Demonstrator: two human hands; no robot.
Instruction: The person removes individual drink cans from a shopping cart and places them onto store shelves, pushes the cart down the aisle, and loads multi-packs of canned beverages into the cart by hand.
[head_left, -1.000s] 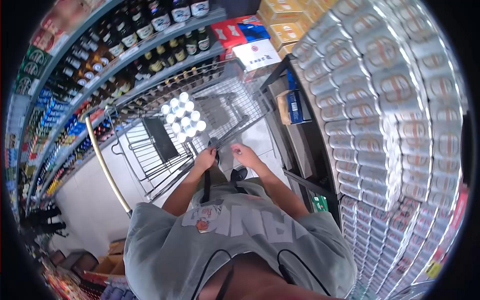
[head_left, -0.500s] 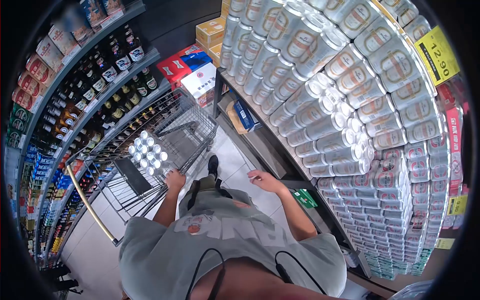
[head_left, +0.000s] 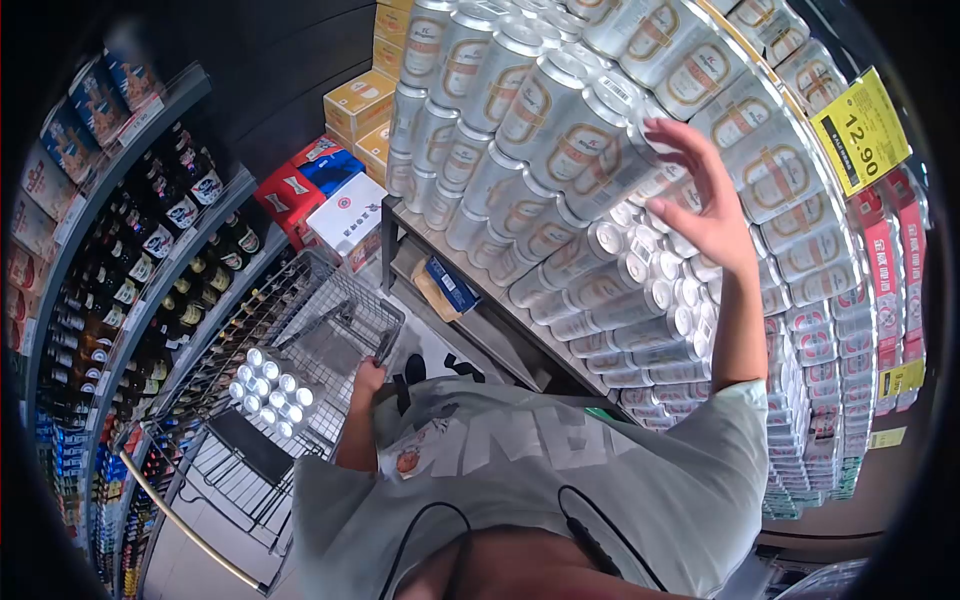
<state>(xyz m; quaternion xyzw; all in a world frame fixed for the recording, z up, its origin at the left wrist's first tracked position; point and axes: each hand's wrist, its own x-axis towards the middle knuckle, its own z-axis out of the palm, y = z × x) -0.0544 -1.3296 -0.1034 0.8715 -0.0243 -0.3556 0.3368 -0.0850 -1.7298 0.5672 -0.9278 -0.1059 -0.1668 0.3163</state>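
My right hand [head_left: 700, 195] is raised in front of the stacked silver cans [head_left: 590, 140], its thumb and fingers spread with nothing between them. Low at the cart's near side, my left hand [head_left: 370, 376] has its fingers closed round something dark at the edge of the metal shopping cart [head_left: 345, 330]. Inside the cart, a pack of white-topped cans [head_left: 270, 392] stands near the dark seat flap [head_left: 250, 447].
Bottle shelves [head_left: 195, 235] curve along the left. Red, blue and white boxes [head_left: 345, 215] and yellow cartons [head_left: 360, 103] are at the back. A yellow price sign [head_left: 862, 132] hangs at the right, above more cans. The cart handle [head_left: 190, 530] is at lower left.
My right hand has risen from low in front of me to the can stack, its fingers spreading. The view has turned right, so the cart appears further left. My left hand remains by the cart.
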